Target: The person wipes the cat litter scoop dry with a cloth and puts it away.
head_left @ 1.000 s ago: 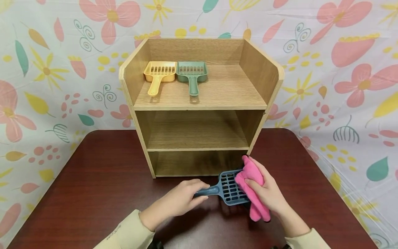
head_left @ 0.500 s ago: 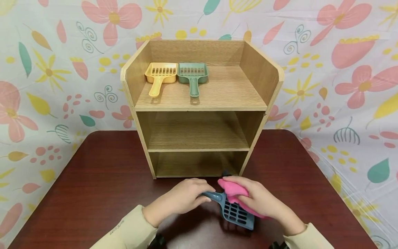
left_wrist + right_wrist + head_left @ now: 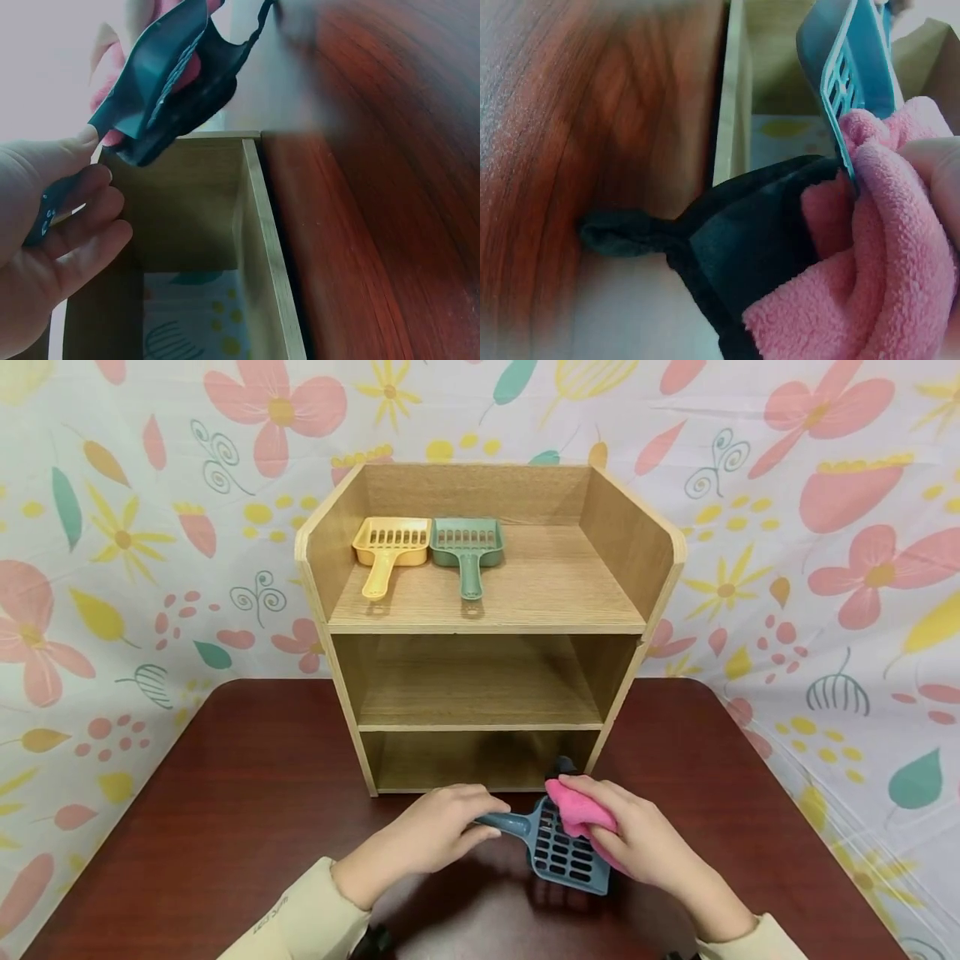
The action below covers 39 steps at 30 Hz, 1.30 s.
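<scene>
My left hand (image 3: 423, 833) grips the handle of a blue slotted litter scoop (image 3: 567, 860), held over the table in front of the shelf unit. A pink plush cloth (image 3: 579, 810) is bunched in my right hand (image 3: 643, 843), which presses it against the side of the scoop's head. In the right wrist view, the cloth (image 3: 885, 240) wraps over the scoop's rim, and its dark-edged backing with a hanging loop (image 3: 619, 232) spreads out to the left. Thumb and curled fingers of my left hand (image 3: 60, 232) close round the handle in the left wrist view.
A wooden shelf unit (image 3: 480, 628) stands on the dark red table (image 3: 247, 827) just beyond the hands. On its top shelf, a yellow litter scoop (image 3: 386, 553) and a green one (image 3: 469, 556) lie side by side at the left. A flower-patterned sheet (image 3: 810, 568) hangs behind.
The scoop's head first swung down towards me, then rose slightly. The cloth went from the head's far end to its back edge, then slid a little to the right.
</scene>
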### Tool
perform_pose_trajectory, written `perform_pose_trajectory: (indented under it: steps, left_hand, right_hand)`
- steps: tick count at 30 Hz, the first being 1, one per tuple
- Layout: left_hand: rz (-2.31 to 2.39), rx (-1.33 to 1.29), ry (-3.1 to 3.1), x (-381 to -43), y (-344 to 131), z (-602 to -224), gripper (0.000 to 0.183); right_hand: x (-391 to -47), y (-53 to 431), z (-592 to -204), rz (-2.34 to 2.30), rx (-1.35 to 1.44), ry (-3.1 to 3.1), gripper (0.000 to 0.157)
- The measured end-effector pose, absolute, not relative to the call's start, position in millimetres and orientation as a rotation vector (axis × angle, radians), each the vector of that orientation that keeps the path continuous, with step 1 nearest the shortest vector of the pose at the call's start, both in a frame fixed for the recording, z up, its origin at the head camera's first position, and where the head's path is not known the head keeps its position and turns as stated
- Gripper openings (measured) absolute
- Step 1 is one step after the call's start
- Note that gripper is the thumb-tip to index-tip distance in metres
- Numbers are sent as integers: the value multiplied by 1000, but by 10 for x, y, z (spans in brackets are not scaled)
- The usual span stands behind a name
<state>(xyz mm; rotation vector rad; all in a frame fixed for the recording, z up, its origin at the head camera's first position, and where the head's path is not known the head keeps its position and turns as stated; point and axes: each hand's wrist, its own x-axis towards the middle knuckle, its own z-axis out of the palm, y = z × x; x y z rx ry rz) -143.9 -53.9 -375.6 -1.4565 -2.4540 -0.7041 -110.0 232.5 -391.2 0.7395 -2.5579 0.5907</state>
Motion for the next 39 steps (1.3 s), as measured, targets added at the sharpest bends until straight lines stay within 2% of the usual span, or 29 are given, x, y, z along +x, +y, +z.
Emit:
perform_pose_trajectory:
  steps: [7,18,25,32,39]
  left_hand:
    - [-683,-1414,-2400,-1413,-588,-3722,25]
    - [-706,-1280,-2358,-1414,-702,-3598,26]
    - [-830,-1217,-2206,-1399,-764,-3473,26]
    - [-903,-1234,-1935,-1417,-769,-3135,25]
    - [-863,-1082,-1727,-1496,-682,-2784,32]
  right_hand:
    - [-1054,2412,-3904,761,592,-2517,70]
    - [-973,2634,-3867,933,282,-2498,70]
    - [-881,2670,-3999,1005,286,-2524,72]
    - [-846,2611,-4085,987,296,-2531,70]
    - [-869,2563,-4110,1035,336,-2525,68]
